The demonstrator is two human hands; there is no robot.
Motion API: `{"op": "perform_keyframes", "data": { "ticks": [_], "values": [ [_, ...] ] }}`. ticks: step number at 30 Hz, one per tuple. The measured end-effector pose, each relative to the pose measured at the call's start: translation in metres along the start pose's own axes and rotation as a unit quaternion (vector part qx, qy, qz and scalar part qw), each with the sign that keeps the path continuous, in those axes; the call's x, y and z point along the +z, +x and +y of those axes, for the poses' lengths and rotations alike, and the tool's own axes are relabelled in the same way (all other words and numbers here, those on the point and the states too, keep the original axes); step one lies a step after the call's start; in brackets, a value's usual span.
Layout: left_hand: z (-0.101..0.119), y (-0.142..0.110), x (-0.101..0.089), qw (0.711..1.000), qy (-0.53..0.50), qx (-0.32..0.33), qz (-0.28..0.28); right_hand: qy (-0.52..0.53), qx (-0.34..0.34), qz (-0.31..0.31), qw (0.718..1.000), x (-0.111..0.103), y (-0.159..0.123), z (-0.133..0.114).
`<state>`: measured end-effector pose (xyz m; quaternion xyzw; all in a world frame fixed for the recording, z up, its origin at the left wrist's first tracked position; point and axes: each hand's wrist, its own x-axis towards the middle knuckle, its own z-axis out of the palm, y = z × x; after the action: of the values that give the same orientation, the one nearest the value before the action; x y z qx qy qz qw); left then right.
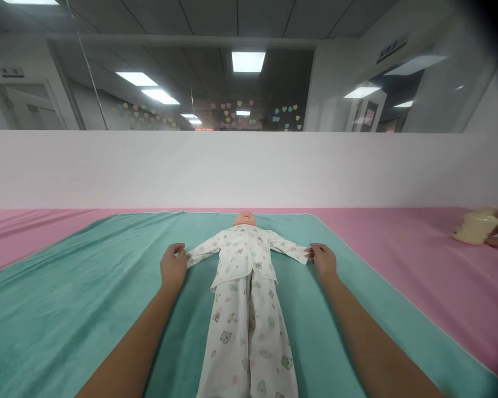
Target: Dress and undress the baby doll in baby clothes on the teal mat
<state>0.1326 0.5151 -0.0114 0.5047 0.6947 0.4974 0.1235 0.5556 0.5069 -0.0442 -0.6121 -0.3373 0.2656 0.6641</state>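
Doll lay face up on the teal sheet, centre of view, head toward the white wall, legs toward the camera. Arms were spread out to both sides, legs ran off the bottom edge of view. It had on a white printed top and matching trousers, bear and leaf-like shapes on the cloth. Top's front hem hung over the trouser waist.

Left hand: at the cuff of the sleeve on its side, fingers curled, thumb near the index finger. Hand looked to be touching the cuff; couldn't tell if cloth was gripped.

Right hand: at the other sleeve, thumb and fingers nearly closed, cuff edge pinched at the fingertips. Both forearms came in from the bottom, one each side of the doll, over the teal sheet.

Pink sheet showed beyond the teal one at the far edge and both sides. Pale yellow container sat on it at far right, well apart from the doll, skin-toned shapes against it, too blurred to identify. Window above the wall showed ceiling lights and heart-shaped stickers.
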Motion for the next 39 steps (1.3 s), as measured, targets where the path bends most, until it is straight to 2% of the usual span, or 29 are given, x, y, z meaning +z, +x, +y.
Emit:
{"op": "perform_keyframes", "data": {
  "ticks": [2,4,11,15,35,39],
  "values": [
    [-0.008,0.005,-0.004,0.997,0.079,-0.003,-0.005,-0.018,-0.005,0.023,1.0,-0.011,0.006,0.002],
    [-0.013,0.006,-0.002,0.994,0.104,-0.005,-0.029,-0.046,-0.018,0.016,0.999,-0.015,0.007,0.004],
    [-0.015,0.005,0.011,0.978,0.177,0.036,-0.1,-0.195,-0.08,-0.11,0.971,0.002,-0.009,0.002],
    [-0.016,0.005,0.01,0.974,0.195,0.043,-0.103,-0.234,-0.087,-0.119,0.961,0.002,-0.01,0.001],
    [-0.018,0.005,0.008,0.972,0.202,0.057,-0.106,-0.253,-0.09,-0.127,0.955,0.001,-0.012,-0.005],
    [-0.018,0.005,0.013,0.974,0.194,0.058,-0.101,-0.243,-0.085,-0.125,0.958,0.001,-0.012,-0.003]
  ]
}}
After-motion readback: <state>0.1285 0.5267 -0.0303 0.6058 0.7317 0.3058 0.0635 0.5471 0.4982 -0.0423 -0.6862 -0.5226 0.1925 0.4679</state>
